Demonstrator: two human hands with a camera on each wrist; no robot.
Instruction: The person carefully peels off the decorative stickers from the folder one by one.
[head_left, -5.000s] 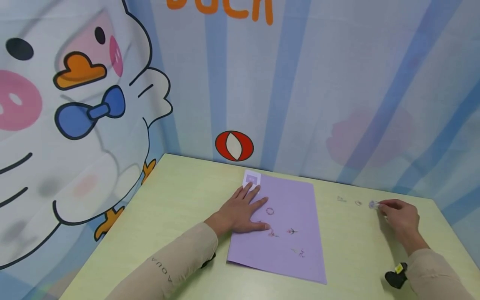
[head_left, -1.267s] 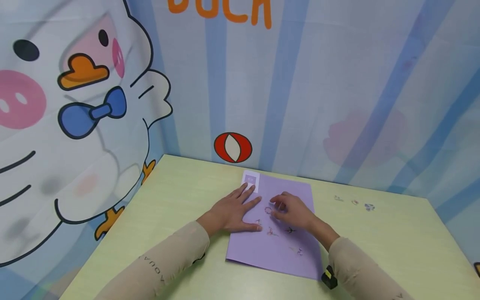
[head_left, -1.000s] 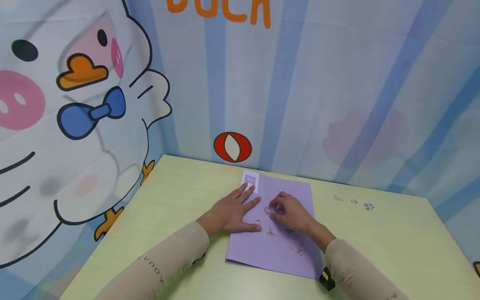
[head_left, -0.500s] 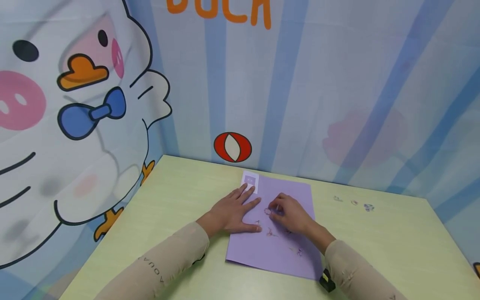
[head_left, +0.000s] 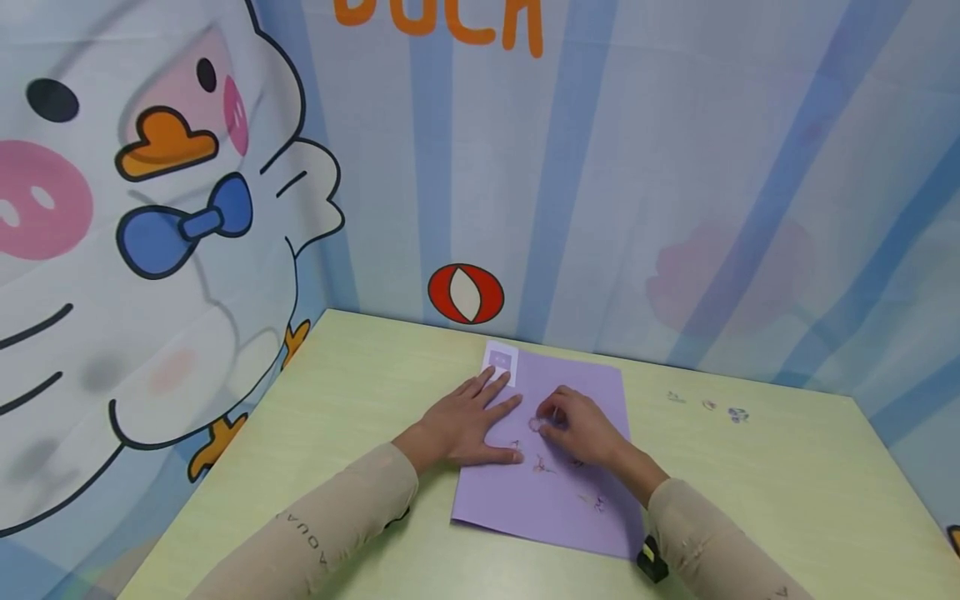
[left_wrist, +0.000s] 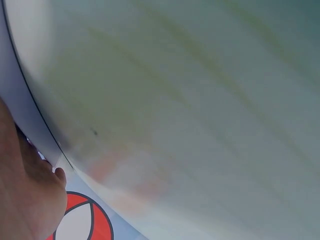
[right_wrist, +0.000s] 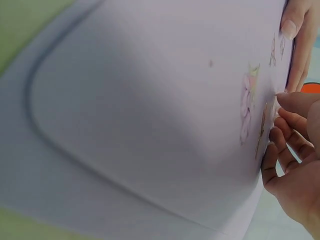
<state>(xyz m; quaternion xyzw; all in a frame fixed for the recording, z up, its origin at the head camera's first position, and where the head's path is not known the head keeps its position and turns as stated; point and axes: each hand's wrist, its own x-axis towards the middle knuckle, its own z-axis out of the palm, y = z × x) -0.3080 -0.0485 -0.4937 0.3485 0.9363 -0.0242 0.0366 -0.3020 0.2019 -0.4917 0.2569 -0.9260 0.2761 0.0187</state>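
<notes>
A purple paper sheet [head_left: 540, 525] lies on the table, with small flower stickers on it. My left hand [head_left: 472, 421] rests flat on its left side, fingers spread, and the thumb reaches beside a small red flower sticker [head_left: 543, 465]. The right hand [head_left: 581, 425] is over the sheet's middle, its thumb and index finger pinching the edge of a small round wreath sticker [head_left: 535, 424]. In the right wrist view the thumb and finger of that hand [right_wrist: 295, 135] come together low over the sheet. A purple flower sticker [head_left: 598, 503] lies nearer the front edge.
Three small stickers lie in a row at the table's right, the blue one [head_left: 738, 414] outermost. A white label [head_left: 501, 360] marks the sheet's top left corner. A cartoon duck curtain [head_left: 600, 208] stands behind the pale yellow table [head_left: 360, 358].
The right hand has left the blue sticker at the far right and come across to the wreath sticker. Over the last second the wreath shifts slightly toward me. The left hand stays put.
</notes>
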